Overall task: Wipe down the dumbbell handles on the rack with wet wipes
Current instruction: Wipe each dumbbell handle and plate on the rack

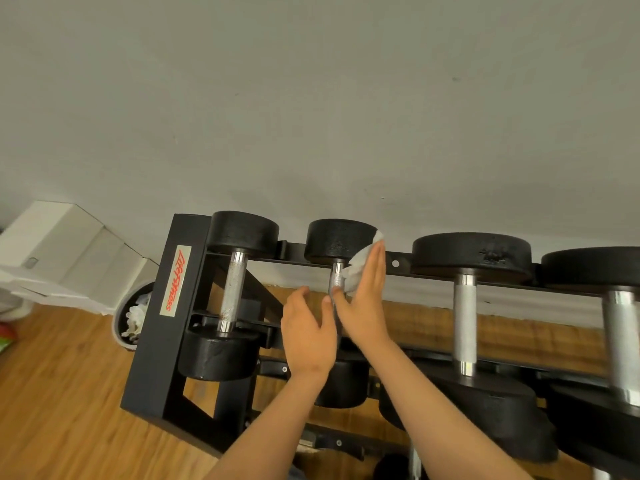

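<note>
Gym cleaning: a person works on the handle (336, 276) of the second dumbbell (337, 242) from the left on a black rack (166, 306). The right hand (363, 299) is flat, fingers straight, pressing a white wet wipe (358, 268) against the handle's right side. The left hand (308, 330) is spread and relaxed just beside the handle's left side, gripping nothing; whether its thumb touches the metal cannot be told. The wipe looks limp and light, likely to bunch unless wrapped round the bar. The knurled steel handle is stiff and should catch the cloth, and the iron dumbbell appears heavy enough to sit still. The rack stands against a pale wall (311, 98) on a wood floor (52, 375), with a bin (121, 317) and white boxes (62, 251) to its left.
</note>
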The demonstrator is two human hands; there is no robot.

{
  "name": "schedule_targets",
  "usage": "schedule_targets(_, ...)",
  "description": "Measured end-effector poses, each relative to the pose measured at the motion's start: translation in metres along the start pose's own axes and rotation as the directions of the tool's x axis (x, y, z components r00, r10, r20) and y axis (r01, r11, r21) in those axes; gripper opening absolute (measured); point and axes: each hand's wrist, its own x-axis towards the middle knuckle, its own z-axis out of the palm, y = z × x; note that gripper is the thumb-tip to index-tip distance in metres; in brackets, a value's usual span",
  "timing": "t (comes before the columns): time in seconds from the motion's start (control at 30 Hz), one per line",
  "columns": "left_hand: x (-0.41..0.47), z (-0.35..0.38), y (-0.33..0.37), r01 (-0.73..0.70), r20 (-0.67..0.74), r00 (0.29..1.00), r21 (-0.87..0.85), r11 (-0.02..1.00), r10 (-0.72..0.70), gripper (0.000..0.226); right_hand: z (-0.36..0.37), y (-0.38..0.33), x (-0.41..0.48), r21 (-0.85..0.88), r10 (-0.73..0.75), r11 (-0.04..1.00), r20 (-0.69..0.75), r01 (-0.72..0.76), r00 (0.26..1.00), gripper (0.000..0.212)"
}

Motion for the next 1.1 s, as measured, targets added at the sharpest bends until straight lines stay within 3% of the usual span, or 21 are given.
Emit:
schedule_targets(0.17,0.000,0.001,-0.002,0.009,-0.002,1.000,0.001,1.000,-0.009,0.047,0.007,-0.001,0.015,0.147,0.135,0.981,-0.072,-0.123,0.988,0.105)
schedule_targets(0.4,0.000,0.001,-0.002,0.034,-0.010,0.999,-0.036,0.999,-0.034,0.045,0.005,0.009,0.010,0.356,0.258,0.902,0.006,-0.243,0.966,0.096)
schedule_targets(0.63,0.000,-0.001,0.001,0.048,-0.005,0.999,-0.018,0.999,-0.049,0.041,0.002,0.001,0.016,0.406,0.321,0.869,-0.026,-0.283,0.947,0.084)
schedule_targets(0.87,0.002,0.000,-0.003,0.025,0.010,1.000,0.016,1.000,-0.026,0.040,0.004,-0.014,0.018,0.098,0.033,0.995,-0.103,-0.022,0.994,0.068)
schedule_targets(1.1,0.002,-0.001,-0.002,0.007,0.018,1.000,0.017,1.000,-0.007,0.038,-0.005,-0.024,0.024,-0.239,-0.175,0.955,0.022,0.175,0.984,0.062)
